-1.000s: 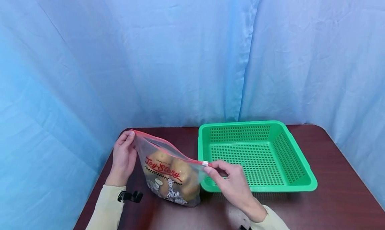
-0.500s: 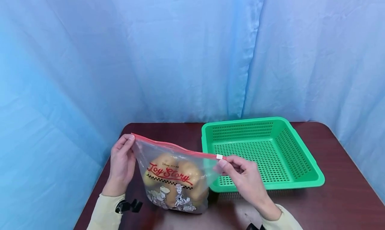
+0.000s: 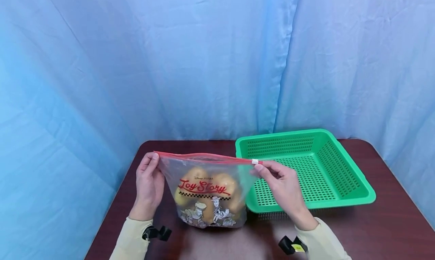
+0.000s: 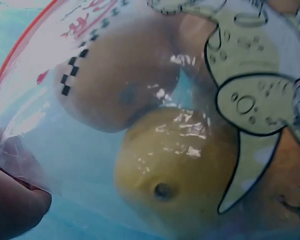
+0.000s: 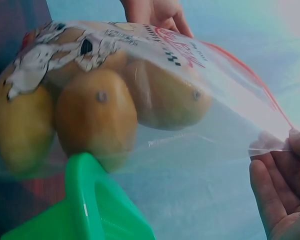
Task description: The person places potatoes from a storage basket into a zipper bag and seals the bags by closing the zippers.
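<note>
A clear zipper bag (image 3: 210, 205) with a red zip strip, a white slider and a red "Toy Story" print stands upright, several yellow-orange mangoes (image 5: 97, 117) inside it. My left hand (image 3: 149, 186) pinches the bag's top left corner between thumb and fingers. At the other top corner, my right hand (image 3: 283, 184) pinches the strip's end right beside the white slider (image 3: 255, 161). The strip is stretched between both hands and gapes slightly along its middle. In the left wrist view, a mango (image 4: 175, 170) shows its stem scar through the plastic.
A green perforated basket (image 3: 365, 197) sits right of the bag on the dark red-brown table (image 3: 384, 229); its near left corner comes close to the bag. Blue curtains (image 3: 204, 63) hang behind the table. Black straps (image 3: 156, 233) are on both wrists.
My right hand has moved right and up, drawing the zip strip straighter and nearly level. The bag has shifted right and turned its printed face forward, and its mouth gapes less.
</note>
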Demonstrator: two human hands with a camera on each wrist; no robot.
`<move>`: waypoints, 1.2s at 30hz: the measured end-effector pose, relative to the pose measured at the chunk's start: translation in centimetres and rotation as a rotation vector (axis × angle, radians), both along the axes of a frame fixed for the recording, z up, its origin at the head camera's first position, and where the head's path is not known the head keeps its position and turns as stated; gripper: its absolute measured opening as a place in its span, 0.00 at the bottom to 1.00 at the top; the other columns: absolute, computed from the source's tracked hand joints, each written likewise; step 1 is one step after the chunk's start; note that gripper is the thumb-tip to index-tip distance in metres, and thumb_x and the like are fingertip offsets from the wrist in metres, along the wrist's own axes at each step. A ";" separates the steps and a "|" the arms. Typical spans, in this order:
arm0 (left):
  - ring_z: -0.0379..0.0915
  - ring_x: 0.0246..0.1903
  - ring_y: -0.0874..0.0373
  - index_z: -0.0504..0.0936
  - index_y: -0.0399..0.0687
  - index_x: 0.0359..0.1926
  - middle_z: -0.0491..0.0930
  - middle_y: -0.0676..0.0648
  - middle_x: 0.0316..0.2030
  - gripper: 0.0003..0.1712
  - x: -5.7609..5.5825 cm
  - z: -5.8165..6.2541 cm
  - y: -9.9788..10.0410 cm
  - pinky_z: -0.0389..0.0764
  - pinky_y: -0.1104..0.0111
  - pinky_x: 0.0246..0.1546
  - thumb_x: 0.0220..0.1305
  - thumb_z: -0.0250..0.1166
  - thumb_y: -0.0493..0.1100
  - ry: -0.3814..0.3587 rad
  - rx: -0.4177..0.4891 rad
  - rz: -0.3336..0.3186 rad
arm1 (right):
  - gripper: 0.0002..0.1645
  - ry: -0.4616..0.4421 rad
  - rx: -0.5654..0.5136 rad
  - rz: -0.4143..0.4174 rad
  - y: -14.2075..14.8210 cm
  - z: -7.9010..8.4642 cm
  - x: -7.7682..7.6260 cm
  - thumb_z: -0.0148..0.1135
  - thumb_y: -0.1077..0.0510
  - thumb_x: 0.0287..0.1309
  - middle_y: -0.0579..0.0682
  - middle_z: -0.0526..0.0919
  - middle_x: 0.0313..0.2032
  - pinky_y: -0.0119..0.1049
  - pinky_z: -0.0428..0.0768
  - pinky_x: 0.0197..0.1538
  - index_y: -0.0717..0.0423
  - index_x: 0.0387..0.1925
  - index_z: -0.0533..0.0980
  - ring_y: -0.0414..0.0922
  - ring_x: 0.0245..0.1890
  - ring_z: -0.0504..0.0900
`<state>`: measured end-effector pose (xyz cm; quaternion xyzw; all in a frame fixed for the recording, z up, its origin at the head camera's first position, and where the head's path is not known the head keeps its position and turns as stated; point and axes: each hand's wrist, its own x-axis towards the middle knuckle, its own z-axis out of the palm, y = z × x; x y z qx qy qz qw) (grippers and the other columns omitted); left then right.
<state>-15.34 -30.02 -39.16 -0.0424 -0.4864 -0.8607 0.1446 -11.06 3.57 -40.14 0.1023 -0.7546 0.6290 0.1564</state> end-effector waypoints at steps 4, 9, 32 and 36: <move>0.74 0.39 0.60 0.81 0.48 0.36 0.78 0.51 0.34 0.13 0.3 -0.5 -0.3 0.74 0.70 0.47 0.80 0.55 0.38 -0.012 0.009 -0.015 | 0.07 -0.009 -0.017 -0.032 -0.5 0.0 -0.5 0.68 0.59 0.68 0.47 0.91 0.35 0.30 0.84 0.44 0.55 0.45 0.85 0.41 0.37 0.90; 0.75 0.39 0.59 0.80 0.49 0.36 0.78 0.52 0.35 0.13 0.8 -1.1 -0.7 0.74 0.68 0.49 0.81 0.53 0.38 -0.070 -0.023 -0.010 | 0.06 0.001 -0.015 -0.048 -0.8 -0.2 -1.0 0.70 0.59 0.67 0.47 0.91 0.35 0.30 0.83 0.42 0.55 0.43 0.84 0.41 0.37 0.89; 0.68 0.64 0.49 0.80 0.30 0.54 0.75 0.41 0.60 0.14 0.0 2.2 1.9 0.69 0.67 0.65 0.69 0.63 0.30 0.329 -0.606 0.332 | 0.07 0.100 0.018 0.045 -0.5 -0.6 -1.0 0.66 0.63 0.69 0.46 0.89 0.40 0.31 0.83 0.41 0.51 0.45 0.85 0.42 0.38 0.87; 0.66 0.67 0.44 0.84 0.35 0.47 0.76 0.37 0.59 0.11 0.3 3.6 4.0 0.65 0.57 0.69 0.66 0.66 0.34 0.546 -0.804 0.415 | 0.07 0.127 0.024 0.067 -0.4 -0.7 -1.1 0.65 0.65 0.69 0.48 0.89 0.39 0.31 0.81 0.37 0.53 0.45 0.84 0.40 0.36 0.86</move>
